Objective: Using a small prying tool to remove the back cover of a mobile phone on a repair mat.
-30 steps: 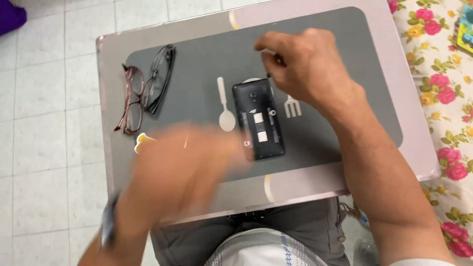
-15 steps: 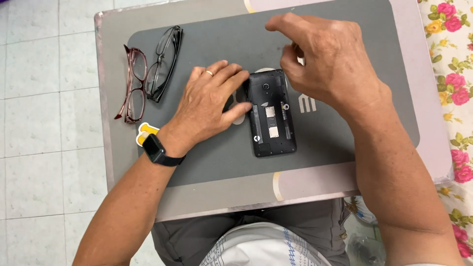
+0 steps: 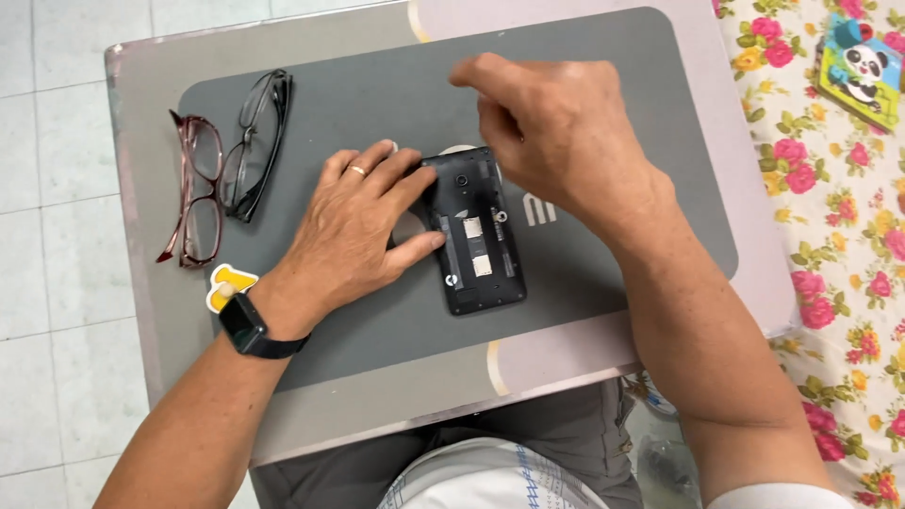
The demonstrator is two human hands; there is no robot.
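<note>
A black phone [image 3: 476,236] lies face down with its back cover off, on a dark grey mat [image 3: 584,273]. Card slots show in its open back. My left hand [image 3: 363,226], with a ring and a black wristwatch, rests flat on the mat and holds the phone's left edge with thumb and fingers. My right hand [image 3: 556,132] hovers over the phone's top right corner with its fingers pinched together; whether something small is between them is hidden.
Two pairs of glasses lie at the mat's left: a red-framed pair [image 3: 193,188] and a black-framed pair [image 3: 255,141]. A small yellow sticker [image 3: 226,286] sits by my left wrist. The pale tray table [image 3: 141,283] rests over my lap. A flowered cloth [image 3: 839,236] lies at right.
My left hand came up from the near edge and settled on the phone's left side. My right hand stayed near the phone's top, fingers pinched.
</note>
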